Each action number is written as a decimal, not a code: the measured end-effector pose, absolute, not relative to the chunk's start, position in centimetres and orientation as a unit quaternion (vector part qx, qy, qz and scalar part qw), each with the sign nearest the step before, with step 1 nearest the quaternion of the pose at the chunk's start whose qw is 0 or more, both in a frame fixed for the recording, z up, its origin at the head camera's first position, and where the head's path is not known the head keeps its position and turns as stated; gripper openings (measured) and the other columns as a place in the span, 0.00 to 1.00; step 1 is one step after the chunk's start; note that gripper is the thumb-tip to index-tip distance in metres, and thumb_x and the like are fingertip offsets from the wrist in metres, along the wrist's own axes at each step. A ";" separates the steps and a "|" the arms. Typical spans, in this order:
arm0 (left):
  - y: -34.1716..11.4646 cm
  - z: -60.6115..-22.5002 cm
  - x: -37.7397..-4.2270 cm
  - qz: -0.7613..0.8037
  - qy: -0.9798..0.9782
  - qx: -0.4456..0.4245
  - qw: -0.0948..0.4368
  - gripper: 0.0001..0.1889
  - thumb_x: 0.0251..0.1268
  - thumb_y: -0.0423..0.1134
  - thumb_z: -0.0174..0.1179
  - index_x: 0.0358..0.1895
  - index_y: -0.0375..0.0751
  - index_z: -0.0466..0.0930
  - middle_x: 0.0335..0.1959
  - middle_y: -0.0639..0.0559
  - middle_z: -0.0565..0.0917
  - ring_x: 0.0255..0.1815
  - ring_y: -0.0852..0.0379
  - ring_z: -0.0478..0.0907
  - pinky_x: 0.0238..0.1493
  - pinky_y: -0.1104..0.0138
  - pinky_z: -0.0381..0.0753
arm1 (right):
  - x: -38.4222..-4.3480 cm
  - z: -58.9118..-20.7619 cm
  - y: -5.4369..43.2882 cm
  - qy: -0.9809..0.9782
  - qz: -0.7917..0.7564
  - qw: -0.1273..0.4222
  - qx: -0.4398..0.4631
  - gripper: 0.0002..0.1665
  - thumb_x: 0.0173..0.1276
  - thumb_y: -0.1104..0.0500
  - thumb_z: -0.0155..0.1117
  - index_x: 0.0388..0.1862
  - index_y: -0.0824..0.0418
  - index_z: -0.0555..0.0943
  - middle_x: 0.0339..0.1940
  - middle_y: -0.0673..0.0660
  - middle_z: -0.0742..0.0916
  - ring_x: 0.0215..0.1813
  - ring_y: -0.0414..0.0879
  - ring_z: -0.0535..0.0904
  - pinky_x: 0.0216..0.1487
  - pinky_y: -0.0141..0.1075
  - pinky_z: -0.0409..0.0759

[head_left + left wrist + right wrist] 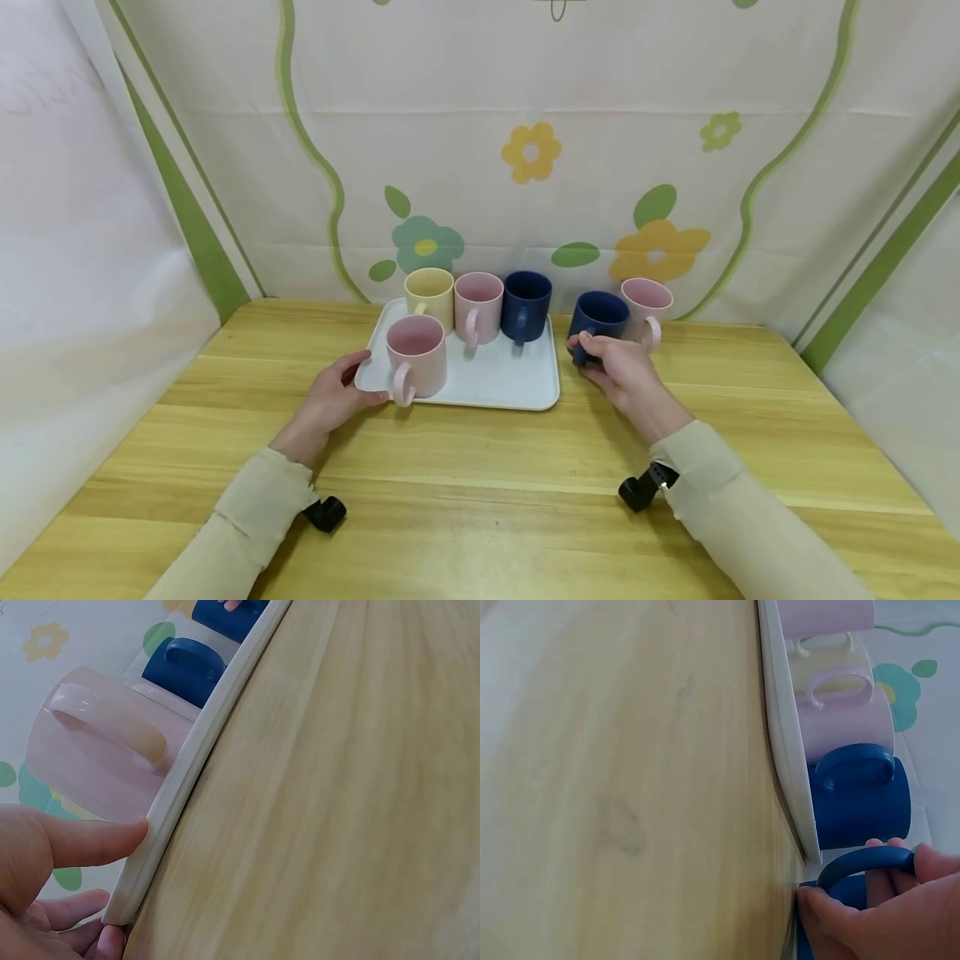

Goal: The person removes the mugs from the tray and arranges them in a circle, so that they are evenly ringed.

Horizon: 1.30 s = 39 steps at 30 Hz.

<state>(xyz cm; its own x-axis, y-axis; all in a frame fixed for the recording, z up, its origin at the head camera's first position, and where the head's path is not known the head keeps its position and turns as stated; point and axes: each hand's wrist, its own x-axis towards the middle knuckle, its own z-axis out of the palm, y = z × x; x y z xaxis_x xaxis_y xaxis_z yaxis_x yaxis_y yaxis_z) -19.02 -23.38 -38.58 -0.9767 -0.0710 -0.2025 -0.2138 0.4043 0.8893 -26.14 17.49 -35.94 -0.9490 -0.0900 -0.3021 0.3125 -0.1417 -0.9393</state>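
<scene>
My left hand (337, 398) grips the front left corner of a white tray (495, 383), thumb on the front rim and the other fingers round the left side. Nearest that hand on the tray is a pink mug (417, 367), its handle facing front. Along the back stand a yellow mug (430, 287), a second pink mug (478, 304) and a dark blue mug (527, 308). Just right of the tray, my right hand (618, 371) holds another dark blue mug (600, 310) by its handle (866, 859). Whether this mug's base touches the table cannot be seen.
One more pink mug (647, 304) stands behind the right hand, close against the held blue mug. The wooden table (465, 500) ends at a white fabric wall (465, 192) with printed flowers. Similar fabric flanks both sides.
</scene>
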 end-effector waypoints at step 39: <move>-23.0 -38.7 -19.0 0.543 0.833 -0.083 0.064 0.48 0.65 0.34 0.72 0.85 0.36 0.54 0.85 0.33 0.59 0.85 0.34 0.57 0.85 0.42 0.59 | -23.5 -33.6 15.4 0.742 -0.656 0.121 0.058 0.29 0.82 0.53 0.60 0.74 0.67 0.75 0.72 0.61 0.81 0.67 0.52 0.82 0.73 0.47 0.80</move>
<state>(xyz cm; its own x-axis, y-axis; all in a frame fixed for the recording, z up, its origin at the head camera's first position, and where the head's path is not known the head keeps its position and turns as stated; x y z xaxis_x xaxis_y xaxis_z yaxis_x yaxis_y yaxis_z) -18.99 -23.00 -38.69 -0.9780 -0.0701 -0.1965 -0.2081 0.3963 0.8942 -23.51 15.35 -33.64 -0.9641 -0.0718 -0.2558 0.2451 0.1312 -0.9606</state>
